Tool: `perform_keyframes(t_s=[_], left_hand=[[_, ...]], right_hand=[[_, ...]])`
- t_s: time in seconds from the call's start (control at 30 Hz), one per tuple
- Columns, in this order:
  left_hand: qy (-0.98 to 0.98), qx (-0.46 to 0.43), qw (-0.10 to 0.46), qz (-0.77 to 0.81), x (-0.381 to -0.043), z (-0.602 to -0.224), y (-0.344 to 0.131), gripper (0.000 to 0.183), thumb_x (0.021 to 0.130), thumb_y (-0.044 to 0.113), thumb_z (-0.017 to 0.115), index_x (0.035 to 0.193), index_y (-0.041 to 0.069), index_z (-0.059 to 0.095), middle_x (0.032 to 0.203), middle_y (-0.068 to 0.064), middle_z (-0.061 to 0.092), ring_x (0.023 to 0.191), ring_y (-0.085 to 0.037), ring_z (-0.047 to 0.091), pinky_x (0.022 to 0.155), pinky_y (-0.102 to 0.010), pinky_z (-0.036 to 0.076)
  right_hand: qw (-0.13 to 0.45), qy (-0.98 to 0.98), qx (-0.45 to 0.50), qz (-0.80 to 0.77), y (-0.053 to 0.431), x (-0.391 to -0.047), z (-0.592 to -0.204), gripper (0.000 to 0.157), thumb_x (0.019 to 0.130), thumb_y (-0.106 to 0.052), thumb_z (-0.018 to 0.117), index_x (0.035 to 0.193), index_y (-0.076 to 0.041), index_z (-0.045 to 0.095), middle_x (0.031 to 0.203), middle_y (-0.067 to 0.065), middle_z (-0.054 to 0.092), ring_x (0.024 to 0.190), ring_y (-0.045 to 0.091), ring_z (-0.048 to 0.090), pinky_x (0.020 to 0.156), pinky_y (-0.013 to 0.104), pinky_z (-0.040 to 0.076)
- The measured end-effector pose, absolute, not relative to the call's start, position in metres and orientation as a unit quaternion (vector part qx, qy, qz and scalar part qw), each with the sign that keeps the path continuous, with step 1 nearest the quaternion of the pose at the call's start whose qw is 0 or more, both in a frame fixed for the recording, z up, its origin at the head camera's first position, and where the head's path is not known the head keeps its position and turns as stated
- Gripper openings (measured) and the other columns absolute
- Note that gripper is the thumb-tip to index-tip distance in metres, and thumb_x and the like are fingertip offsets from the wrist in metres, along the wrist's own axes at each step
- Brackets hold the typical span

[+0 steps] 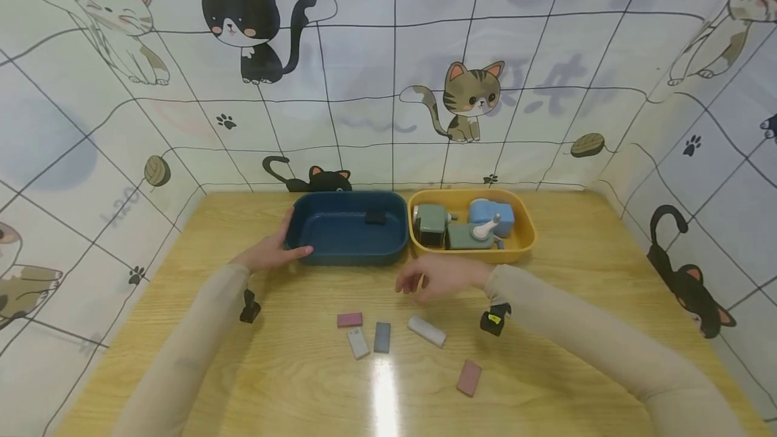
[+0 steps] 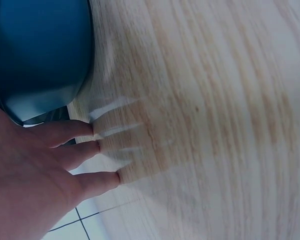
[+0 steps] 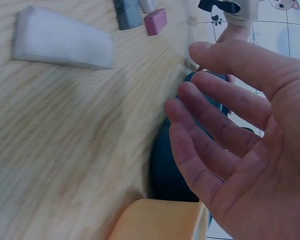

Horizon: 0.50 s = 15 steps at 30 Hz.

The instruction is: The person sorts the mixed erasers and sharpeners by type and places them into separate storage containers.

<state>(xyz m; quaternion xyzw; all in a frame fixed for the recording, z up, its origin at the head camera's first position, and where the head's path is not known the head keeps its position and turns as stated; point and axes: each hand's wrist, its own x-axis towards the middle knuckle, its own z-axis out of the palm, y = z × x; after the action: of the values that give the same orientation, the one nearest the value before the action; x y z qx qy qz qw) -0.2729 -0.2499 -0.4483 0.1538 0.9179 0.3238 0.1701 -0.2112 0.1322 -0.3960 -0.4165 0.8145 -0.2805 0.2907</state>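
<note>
Dark blue fills the middle of my head view: a shallow tray, my landmark here, with a small black piece lying inside toward its far right. My left hand spans the tray's near left corner, thumb at the front wall and the other fingers along the outer left side; the left wrist view shows three of those fingers nearly straight, slightly apart, with their tips at the tabletop. I judge that this spread braces the tray against sliding rather than lifting it. My right hand hangs in front of the tray's near right corner, its fingers loosely bent, a little apart and clamped on nothing, with the thumb well clear of them. Toward me from the tray lie a pink block, a small white block and a grey block, close together, perhaps so they are easy to reach; a longer white block sits right of them, and a dull pink block lies farthest out. Just right of the tray, a yellow bin holds grey-green and blue boxy pieces, apparently grouped apart from the loose blocks.
</note>
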Motion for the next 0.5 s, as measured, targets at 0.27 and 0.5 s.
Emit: perform_keyframes(t_s=[0.27, 0.5], left_hand=[[0.916, 0.156, 0.164, 0.330, -0.271, -0.445, -0.250, 0.108, 0.090, 0.054, 0.060, 0.152, 0.015, -0.019, 0.155, -0.030, 0.002, 0.132, -0.052, 0.030, 0.106, -0.060, 0.025], [0.918, 0.162, 0.159, 0.324, -0.273, -0.450, -0.251, 0.108, 0.090, 0.054, 0.060, 0.152, 0.015, -0.019, 0.155, -0.031, 0.005, 0.131, -0.051, 0.032, 0.105, -0.060, 0.027]], right_hand=[[0.302, 0.807, -0.425, -0.277, 0.143, -0.205, -0.410, 0.034, 0.085, -0.007, 0.071, 0.118, -0.008, 0.065, 0.108, 0.002, 0.065, 0.098, 0.018, 0.059, 0.085, 0.030, 0.049], [0.305, 0.793, -0.437, -0.296, 0.149, -0.199, -0.421, 0.033, 0.083, -0.007, 0.073, 0.115, -0.006, 0.067, 0.103, 0.000, 0.064, 0.093, 0.016, 0.060, 0.081, 0.027, 0.050]])
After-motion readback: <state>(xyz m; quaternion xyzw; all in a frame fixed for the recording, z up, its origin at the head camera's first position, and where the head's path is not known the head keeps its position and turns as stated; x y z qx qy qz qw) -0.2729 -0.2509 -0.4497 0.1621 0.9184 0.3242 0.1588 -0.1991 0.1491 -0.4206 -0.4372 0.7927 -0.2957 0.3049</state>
